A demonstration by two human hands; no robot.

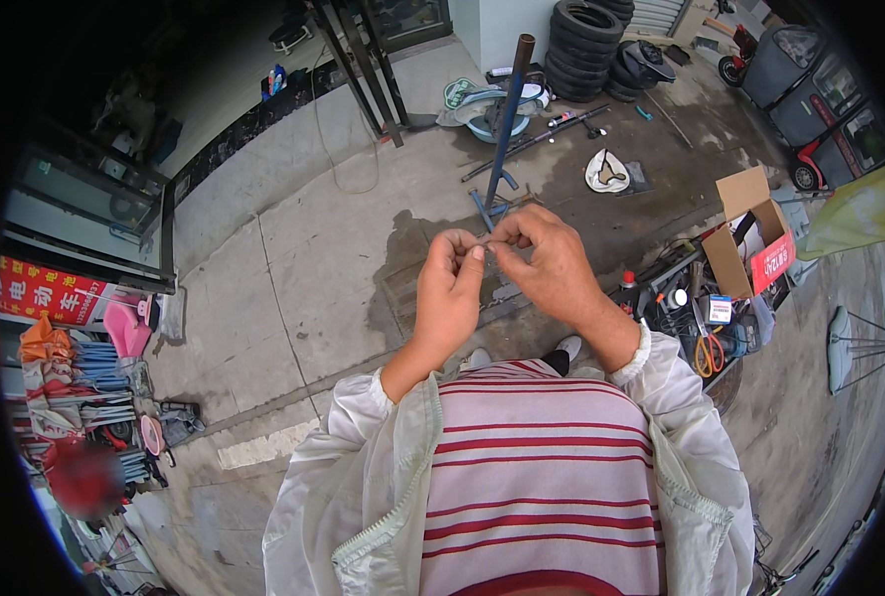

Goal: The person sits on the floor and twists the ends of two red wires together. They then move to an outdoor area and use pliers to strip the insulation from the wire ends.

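Both hands are raised in front of my chest, fingertips meeting at the middle of the head view. My left hand [450, 285] is closed, with its thumb and index finger pinched together. My right hand [545, 260] pinches from the other side, its thumb and index tips against those of the left. Whatever is between the fingertips is too small to make out. Beyond the hands, a blue metal stand [507, 129] with a rusty top rises from the wet pavement. To the right, a tool tray holds orange-handled scissors [708, 350] and several small bottles.
An open cardboard box [735, 243] stands beside the tray. Stacked tyres [583, 50], a blue basin [497, 124] and a white cloth-like item [607, 171] lie farther off. A grey vehicle [820, 89] is parked at far right. Glass doors [89, 214] and a red sign [50, 290] are at left.
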